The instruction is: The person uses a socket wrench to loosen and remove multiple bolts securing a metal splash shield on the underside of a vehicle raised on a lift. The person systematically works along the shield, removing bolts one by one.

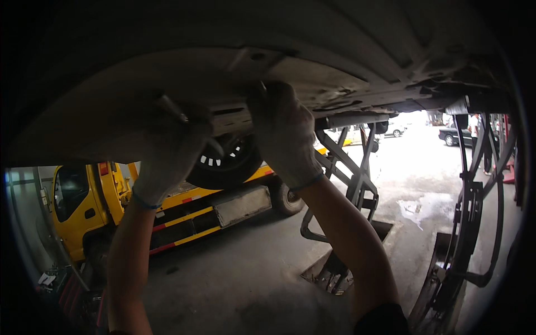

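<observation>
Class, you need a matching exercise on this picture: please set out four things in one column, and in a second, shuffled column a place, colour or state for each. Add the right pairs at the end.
Column one
1. Right hand
2. Truck
3. Lift
4. Parked car

Column two
a. outside, in the bright area at the right
b. dark, scissor-shaped, standing to the right of the right hand
c. gloved, raised to the vehicle's underside
d. yellow, mostly in the left half of the picture

Right pairs: 1-c; 2-d; 3-b; 4-a
</observation>
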`<state>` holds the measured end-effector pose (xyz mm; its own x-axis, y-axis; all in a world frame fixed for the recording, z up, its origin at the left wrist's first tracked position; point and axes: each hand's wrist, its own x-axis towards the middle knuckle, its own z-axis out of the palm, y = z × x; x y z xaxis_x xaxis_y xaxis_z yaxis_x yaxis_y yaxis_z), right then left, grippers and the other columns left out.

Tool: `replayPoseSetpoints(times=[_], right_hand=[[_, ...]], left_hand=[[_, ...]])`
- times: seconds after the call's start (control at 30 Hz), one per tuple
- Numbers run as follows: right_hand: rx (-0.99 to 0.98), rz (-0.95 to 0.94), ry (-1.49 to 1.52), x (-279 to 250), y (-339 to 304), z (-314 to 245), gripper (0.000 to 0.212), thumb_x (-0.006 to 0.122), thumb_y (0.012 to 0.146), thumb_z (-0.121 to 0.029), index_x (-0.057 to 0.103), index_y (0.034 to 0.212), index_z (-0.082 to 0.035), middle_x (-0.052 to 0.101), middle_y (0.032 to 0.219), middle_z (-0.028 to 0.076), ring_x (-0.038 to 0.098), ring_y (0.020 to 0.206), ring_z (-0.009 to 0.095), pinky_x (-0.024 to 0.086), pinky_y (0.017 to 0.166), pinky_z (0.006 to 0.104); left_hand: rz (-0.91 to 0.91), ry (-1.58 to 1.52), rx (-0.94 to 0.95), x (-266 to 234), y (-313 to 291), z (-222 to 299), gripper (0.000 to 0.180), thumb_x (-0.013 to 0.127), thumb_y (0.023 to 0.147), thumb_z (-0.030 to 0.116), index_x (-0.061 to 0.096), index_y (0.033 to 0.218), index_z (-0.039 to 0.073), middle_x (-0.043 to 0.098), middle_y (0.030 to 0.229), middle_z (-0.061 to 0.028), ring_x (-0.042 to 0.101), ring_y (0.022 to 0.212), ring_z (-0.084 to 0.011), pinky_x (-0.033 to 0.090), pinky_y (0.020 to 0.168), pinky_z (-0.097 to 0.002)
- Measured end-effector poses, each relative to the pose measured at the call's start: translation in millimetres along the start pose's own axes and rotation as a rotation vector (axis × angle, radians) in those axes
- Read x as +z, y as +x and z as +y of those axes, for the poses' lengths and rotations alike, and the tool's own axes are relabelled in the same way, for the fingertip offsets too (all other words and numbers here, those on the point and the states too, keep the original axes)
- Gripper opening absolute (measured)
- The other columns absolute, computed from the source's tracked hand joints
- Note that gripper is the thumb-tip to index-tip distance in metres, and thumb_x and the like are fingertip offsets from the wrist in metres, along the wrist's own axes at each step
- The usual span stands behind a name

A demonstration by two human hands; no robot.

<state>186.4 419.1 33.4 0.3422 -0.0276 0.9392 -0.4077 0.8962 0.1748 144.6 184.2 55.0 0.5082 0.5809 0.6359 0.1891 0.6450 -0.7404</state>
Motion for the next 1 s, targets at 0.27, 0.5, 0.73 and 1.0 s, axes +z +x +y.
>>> replayPoseSetpoints(times=[0.27,0.5,0.73,1.0], right_hand=[[0.288,-0.083,0.302,-17.1,-6.8,-16.9,0.033,0.064,0.100,-0.035,0.052,0.112,-0.008,0.070,0.092,0.018,0.072,0.079,0.036,0.058,0.066,0.0464],[0.332,-0.088,0.296,-24.2,-22.0,-22.7,0.029,0.066,0.098,-0.031,0.058,0.100,-0.003,0.063,0.074,0.012,0.065,0.065,0.026,0.049,0.059,0.0407],[0.474,-0.302,0.351,-52.0,-89.9,-32.3,0.020,0.066,0.097,-0.020,0.063,0.110,-0.006,0.070,0.079,0.010,0.066,0.063,0.018,0.049,0.056,0.0334],[1.613,-0.918,0.748,-143.2,-325.0,-98.2,0.024,0.053,0.105,-0.021,0.064,0.114,-0.001,0.072,0.091,0.006,0.059,0.059,0.008,0.047,0.053,0.0264]], left_hand=[[-0.195,-0.604,-0.283,-11.0,7.0,18.2,0.030,0.066,0.097,0.017,0.063,0.127,0.017,0.064,0.106,-0.0042,0.067,0.091,-0.0135,0.060,0.076,-0.0300],[0.030,-0.024,0.068,3.5,-3.6,36.3,0.029,0.069,0.092,0.032,0.064,0.113,0.013,0.061,0.086,-0.0021,0.064,0.072,-0.0153,0.056,0.064,-0.0356],[-0.290,-1.523,-0.966,-16.4,-46.7,115.0,0.030,0.064,0.098,0.032,0.069,0.105,0.004,0.069,0.079,-0.0047,0.061,0.058,-0.0121,0.050,0.052,-0.0252],[0.440,-2.794,-2.058,-25.3,-224.2,330.2,0.045,0.057,0.103,0.047,0.058,0.074,0.012,0.050,0.086,-0.0005,0.047,0.077,-0.0147,0.043,0.059,-0.0302]])
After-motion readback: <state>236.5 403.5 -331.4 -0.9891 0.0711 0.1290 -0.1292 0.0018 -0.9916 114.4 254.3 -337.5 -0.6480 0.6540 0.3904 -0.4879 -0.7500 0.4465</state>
